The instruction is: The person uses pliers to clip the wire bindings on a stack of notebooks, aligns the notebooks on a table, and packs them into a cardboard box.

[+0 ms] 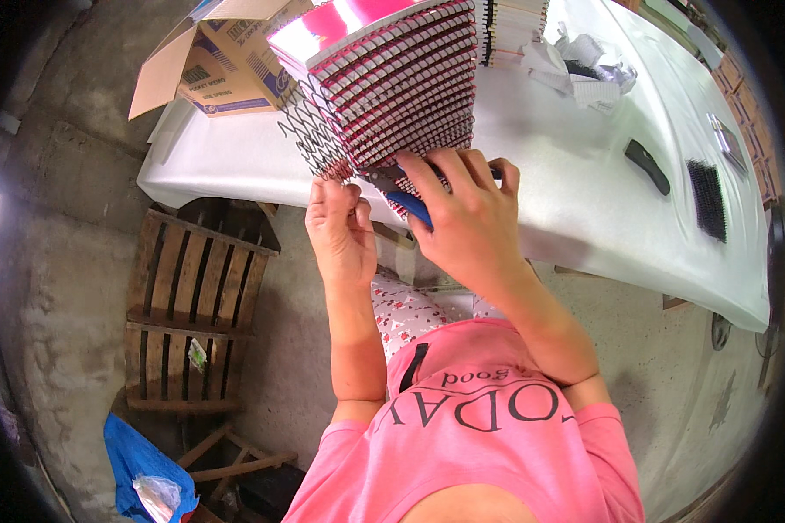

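A tall stack of spiral-bound notebooks [401, 83] with pink covers stands at the table's near edge, its coil spines facing me. Loose ends of dark wire coils [310, 135] stick out past the stack's left side. At the lower left corner of the stack, my left hand [340, 231] is closed, its fingertips pinched at a wire coil end. My right hand [473, 205] is wrapped round pliers [412, 207] with blue handles, whose dark jaws point left toward my left fingertips. The right fingers partly hide the pliers and the lowest notebooks.
The white-covered table [549, 209] also bears an open cardboard box [235, 65], more bound books [515, 35], crumpled wrapping [589, 74], a black-handled object [647, 167], a bundle of black coils [706, 200] and a metal item [726, 142]. On the floor are a slatted wooden rack [196, 305] and a blue bag [144, 466].
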{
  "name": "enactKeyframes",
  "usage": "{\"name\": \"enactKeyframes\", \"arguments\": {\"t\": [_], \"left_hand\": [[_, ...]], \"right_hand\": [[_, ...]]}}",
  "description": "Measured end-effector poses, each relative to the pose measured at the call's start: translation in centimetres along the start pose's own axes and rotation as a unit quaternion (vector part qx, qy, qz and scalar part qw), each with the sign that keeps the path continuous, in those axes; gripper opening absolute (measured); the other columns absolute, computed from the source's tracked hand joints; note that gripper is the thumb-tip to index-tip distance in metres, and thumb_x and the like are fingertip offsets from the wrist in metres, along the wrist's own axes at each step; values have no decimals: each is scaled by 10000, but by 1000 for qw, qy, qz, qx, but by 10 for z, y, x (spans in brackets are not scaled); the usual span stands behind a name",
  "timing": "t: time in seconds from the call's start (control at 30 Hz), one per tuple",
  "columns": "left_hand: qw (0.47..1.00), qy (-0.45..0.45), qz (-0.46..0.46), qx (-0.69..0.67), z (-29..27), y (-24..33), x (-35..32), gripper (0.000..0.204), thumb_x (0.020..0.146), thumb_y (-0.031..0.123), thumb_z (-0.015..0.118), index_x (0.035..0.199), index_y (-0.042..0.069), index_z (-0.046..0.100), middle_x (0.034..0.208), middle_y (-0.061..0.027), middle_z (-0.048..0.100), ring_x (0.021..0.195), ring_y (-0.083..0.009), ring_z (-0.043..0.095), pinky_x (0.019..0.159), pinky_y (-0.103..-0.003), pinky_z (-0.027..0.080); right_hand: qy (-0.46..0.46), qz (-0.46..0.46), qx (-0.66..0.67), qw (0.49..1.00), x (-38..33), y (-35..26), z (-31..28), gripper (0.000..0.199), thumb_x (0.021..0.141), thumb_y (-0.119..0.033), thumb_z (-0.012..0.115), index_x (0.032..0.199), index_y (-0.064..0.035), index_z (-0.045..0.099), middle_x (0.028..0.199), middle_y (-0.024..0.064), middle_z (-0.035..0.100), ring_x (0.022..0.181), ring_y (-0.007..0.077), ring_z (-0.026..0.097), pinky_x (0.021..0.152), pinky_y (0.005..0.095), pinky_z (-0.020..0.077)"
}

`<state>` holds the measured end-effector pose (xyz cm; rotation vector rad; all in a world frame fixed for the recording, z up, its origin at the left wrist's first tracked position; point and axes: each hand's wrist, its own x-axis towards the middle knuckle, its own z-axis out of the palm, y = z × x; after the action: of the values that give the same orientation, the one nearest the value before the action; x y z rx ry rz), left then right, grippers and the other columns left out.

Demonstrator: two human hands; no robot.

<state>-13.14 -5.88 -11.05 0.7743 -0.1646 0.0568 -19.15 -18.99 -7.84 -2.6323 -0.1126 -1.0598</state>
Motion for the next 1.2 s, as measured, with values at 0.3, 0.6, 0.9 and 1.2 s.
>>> {"name": "enactKeyframes", "arguments": {"t": [0.3, 0.6, 0.9, 1.2], "left_hand": [[988, -11, 115, 100, 3, -12, 2, 136, 907, 194, 614, 925, 64, 580, 943, 3, 622, 678, 8, 482, 522, -141, 348], [986, 22, 113, 124, 3, -10, 0, 133, 902, 173, 622, 930, 45, 599, 954, 4, 622, 684, 4, 483, 522, -140, 346], [983, 30, 130, 128, 3, -12, 0, 125, 899, 129, 622, 968, 25, 609, 921, -13, 613, 662, -8, 464, 513, -145, 336], [749, 55, 472, 462, -7, -24, -10, 136, 900, 123, 612, 972, 7, 615, 828, 6, 483, 685, -36, 422, 561, -179, 355]], "right_hand": [[-5, -13, 17, 1000, -2, 6, 12, 376, 671, -168, 677, 1041, -156, 610, 795, 20, 532, 740, 203, 560, 602, 355, 430], [-17, 17, 36, 999, 2, 3, -15, 435, 649, -191, 742, 1062, -163, 607, 892, 5, 545, 899, 201, 539, 797, 408, 381], [-22, 20, 30, 999, 6, -1, -7, 444, 645, -208, 740, 1060, -141, 597, 888, 25, 543, 882, 220, 549, 756, 427, 408], [-42, 21, 83, 995, 4, 9, 8, 370, 663, -140, 709, 1016, -141, 597, 792, 44, 572, 727, 245, 608, 619, 373, 488]]}}
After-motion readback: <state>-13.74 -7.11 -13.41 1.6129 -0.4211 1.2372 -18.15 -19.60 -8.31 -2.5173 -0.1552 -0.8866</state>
